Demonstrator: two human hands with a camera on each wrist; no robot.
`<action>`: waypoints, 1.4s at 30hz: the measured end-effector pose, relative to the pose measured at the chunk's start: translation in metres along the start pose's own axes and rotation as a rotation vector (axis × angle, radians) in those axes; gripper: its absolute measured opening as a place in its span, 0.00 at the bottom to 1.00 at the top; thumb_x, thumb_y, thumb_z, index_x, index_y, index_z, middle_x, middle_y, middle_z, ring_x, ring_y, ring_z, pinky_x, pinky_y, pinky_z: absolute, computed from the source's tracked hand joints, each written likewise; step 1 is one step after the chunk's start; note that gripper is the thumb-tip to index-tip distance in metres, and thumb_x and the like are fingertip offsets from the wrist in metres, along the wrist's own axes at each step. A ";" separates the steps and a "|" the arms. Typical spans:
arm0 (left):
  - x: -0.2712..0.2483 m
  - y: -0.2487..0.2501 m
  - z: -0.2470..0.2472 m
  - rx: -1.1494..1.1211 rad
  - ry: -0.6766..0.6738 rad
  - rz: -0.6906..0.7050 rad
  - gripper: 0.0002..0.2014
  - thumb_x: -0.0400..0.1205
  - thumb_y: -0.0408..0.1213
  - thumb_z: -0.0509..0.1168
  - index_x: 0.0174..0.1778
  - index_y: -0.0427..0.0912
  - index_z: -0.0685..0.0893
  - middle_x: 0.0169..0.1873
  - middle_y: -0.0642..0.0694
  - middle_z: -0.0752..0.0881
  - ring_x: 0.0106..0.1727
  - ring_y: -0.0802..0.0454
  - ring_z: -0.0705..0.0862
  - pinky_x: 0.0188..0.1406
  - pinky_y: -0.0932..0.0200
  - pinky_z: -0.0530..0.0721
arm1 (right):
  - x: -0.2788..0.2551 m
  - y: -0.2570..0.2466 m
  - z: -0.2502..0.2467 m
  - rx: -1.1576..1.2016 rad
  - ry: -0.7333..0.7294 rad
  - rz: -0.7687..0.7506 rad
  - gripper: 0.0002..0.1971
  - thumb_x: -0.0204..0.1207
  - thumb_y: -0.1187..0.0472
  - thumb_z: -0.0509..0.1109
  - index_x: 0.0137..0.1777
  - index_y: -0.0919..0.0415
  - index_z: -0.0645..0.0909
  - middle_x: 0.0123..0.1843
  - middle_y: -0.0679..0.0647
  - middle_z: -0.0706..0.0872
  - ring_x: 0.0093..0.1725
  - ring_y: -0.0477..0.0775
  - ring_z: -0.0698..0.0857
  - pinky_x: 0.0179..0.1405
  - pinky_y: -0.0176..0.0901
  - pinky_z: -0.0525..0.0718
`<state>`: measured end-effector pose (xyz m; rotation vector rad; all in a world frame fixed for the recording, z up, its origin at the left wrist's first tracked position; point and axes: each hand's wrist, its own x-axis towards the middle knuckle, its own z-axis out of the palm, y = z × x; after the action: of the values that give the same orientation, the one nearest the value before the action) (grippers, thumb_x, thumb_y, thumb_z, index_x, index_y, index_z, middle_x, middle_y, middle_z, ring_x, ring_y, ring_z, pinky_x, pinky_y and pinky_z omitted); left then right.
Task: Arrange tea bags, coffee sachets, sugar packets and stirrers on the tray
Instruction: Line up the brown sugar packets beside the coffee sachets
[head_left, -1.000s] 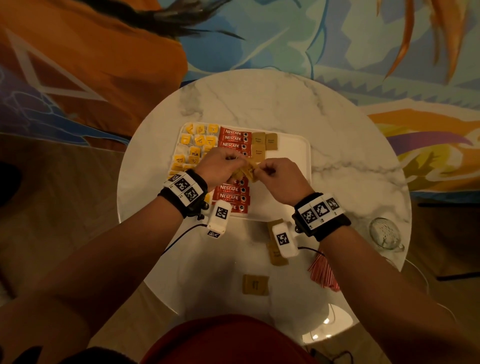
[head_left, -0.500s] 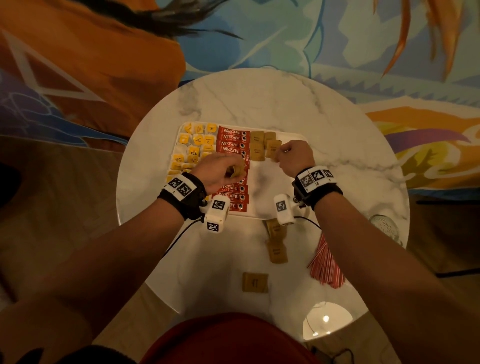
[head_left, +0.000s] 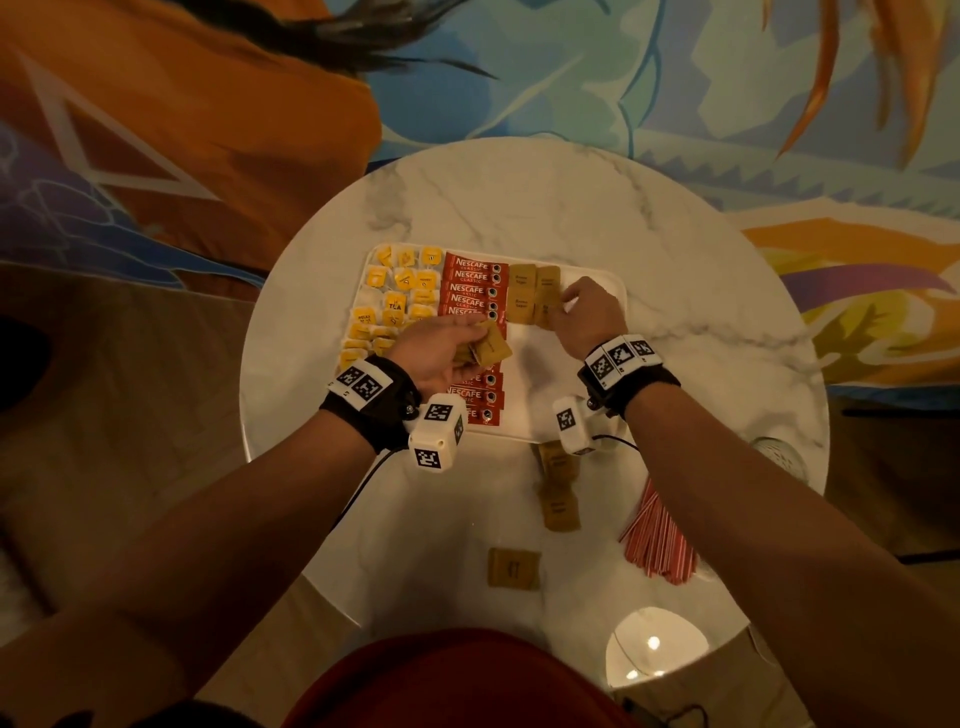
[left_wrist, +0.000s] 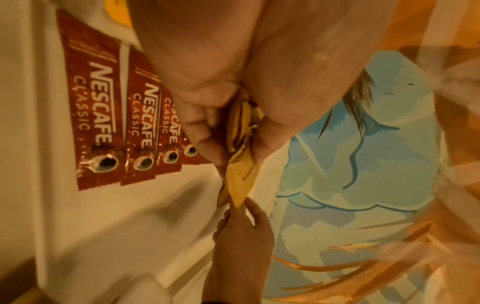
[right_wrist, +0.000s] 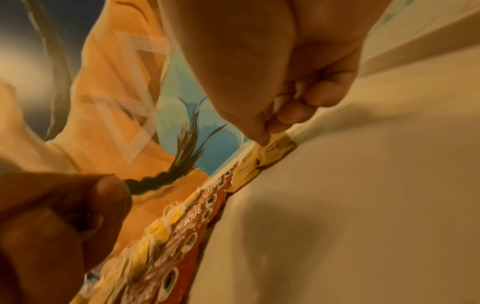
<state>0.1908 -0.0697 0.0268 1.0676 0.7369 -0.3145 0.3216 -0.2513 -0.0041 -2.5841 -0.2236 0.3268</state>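
A round marble table (head_left: 519, 197) carries a white tray (head_left: 597, 415) set toward its far left. On the tray, tea bags (head_left: 395, 296) fill the left end, a column of red coffee sachets (head_left: 470, 283) runs from the far edge to the near edge beside them, and brown sugar packets (head_left: 522, 293) lie in two short columns at the far edge, just right of the sachets. The right end of the tray is bare. Red-and-white stirrers (head_left: 657, 540) lie in a bundle near the table's near right edge, and three loose packets (head_left: 558, 488) rest on the table between the tray's near edge and the near rim. The left hand (head_left: 441, 353) hovers over the sachet column, fingers and thumb curled round a small fan of sugar packets (left_wrist: 241, 179). The right hand (head_left: 584, 314) is at the placed packets, fingers curled, with thumb and forefinger tips (right_wrist: 262, 136) pinching the edge of one packet (right_wrist: 276, 150) in the right-hand column, which lies flat on the tray.
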 end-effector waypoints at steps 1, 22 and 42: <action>0.000 -0.001 0.000 0.003 0.010 0.003 0.16 0.86 0.33 0.66 0.71 0.43 0.82 0.62 0.40 0.88 0.55 0.48 0.88 0.40 0.56 0.85 | 0.001 -0.003 0.001 0.003 -0.008 -0.042 0.12 0.81 0.57 0.69 0.63 0.56 0.82 0.48 0.53 0.88 0.46 0.55 0.88 0.48 0.46 0.86; -0.005 -0.014 -0.003 0.064 0.035 0.154 0.12 0.83 0.37 0.72 0.62 0.40 0.89 0.58 0.40 0.91 0.54 0.48 0.89 0.45 0.59 0.87 | -0.083 -0.034 0.001 0.529 -0.240 -0.258 0.06 0.84 0.53 0.71 0.49 0.45 0.89 0.34 0.42 0.89 0.29 0.40 0.83 0.31 0.35 0.81; -0.061 -0.053 -0.006 0.131 -0.017 0.150 0.09 0.82 0.25 0.70 0.50 0.44 0.91 0.42 0.42 0.90 0.39 0.49 0.87 0.38 0.57 0.85 | -0.138 -0.012 0.009 0.746 -0.297 -0.213 0.13 0.82 0.67 0.71 0.63 0.56 0.82 0.46 0.58 0.89 0.40 0.42 0.88 0.44 0.36 0.85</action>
<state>0.1145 -0.0963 0.0305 1.2363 0.6238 -0.2450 0.1860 -0.2679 0.0206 -1.7555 -0.3925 0.5856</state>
